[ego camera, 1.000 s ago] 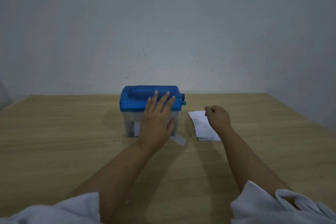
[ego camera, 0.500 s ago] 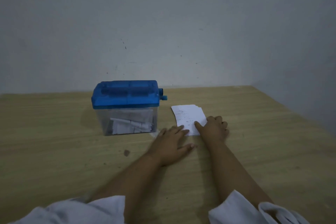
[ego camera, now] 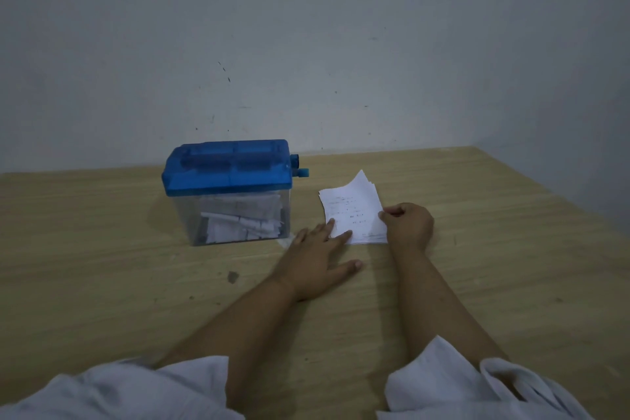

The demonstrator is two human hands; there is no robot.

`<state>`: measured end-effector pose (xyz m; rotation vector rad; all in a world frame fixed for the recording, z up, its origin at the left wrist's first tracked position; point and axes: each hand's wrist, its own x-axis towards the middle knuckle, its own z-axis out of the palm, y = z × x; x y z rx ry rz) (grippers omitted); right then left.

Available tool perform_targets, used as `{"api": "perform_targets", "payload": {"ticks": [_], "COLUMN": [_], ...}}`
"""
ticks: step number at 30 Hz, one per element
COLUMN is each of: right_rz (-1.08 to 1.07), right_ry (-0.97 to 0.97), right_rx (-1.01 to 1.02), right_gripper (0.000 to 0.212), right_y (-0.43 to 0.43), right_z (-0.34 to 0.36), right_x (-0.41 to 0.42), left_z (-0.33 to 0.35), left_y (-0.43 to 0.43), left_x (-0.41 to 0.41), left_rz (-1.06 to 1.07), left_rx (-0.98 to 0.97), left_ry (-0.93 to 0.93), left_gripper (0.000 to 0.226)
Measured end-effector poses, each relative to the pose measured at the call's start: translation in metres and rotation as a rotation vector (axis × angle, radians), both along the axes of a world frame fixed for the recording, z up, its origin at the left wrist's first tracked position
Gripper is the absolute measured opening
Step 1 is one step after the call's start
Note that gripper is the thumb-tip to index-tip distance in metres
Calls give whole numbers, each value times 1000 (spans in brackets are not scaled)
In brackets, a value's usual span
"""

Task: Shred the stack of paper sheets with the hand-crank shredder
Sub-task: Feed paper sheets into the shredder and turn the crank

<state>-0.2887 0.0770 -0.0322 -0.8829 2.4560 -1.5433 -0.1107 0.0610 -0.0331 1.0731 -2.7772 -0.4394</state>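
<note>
Two hands: both over the wooden table [ego camera: 102,249], forearms bare, white sleeves [ego camera: 453,382] pushed up near the bottom edge.
Left hand [ego camera: 315,261]: palm down, flat on the table. Fingers [ego camera: 342,236] straight and slightly spread; tips rest on the near-left corner of the paper stack. Thumb stretched out to the side on the bare wood.
Right hand [ego camera: 409,225]: curled, knuckles up. Thumb and fingers pinch the right edge of the paper stack; how many sheets are in the pinch, cannot tell.
Paper stack [ego camera: 351,211]: white sheets with faint print, lying on the table just right of the shredder, not touching it. Far corner of the upper sheets curls up off the pile.
Shredder [ego camera: 228,181]: blue lid on a clear bin, upright, left of the stack, near the wall [ego camera: 306,44].
Bin contents: white paper strips [ego camera: 238,222], loosely piled, visible through the clear side.
Crank side: short blue stub [ego camera: 300,167] sticks out of the lid's right end, toward the stack. Neither hand touches it.
Table mark: dark spot [ego camera: 233,277] on the wood, left of the left wrist.
Light: dim, detail soft.
</note>
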Motion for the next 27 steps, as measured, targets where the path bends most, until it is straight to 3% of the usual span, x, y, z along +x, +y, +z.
{"api": "perform_targets", "payload": {"ticks": [10,14,16,18,21,23,27], "right_rz": [-69,-49,-7,17,13,49,197], "right_ry": [130,169,101,-91,-427,-613,-719], "right_rx": [77,-28,-183,-308,-503,-595,-673], "right_gripper": [20,22,20,20,7,16,24], "right_y": [1,2,1,1,5,8,7], "right_z": [2,0,3,11,30,41,68], "right_x": [4,6,11,15,22,28,49], "left_z": [1,0,0,-1,7,24,81], "left_y": [2,3,4,5,10,15,16], "left_x": [-1,-3,-2,0,10,14,24], "left_rz": [39,35,54,67,60,67,129], "left_rx": [-3,-20,-29,-48,-29,-23,43], "left_ry": [-20,13,127,342,728,924,1073], "left_gripper": [69,71,75,73,46,36,26]}}
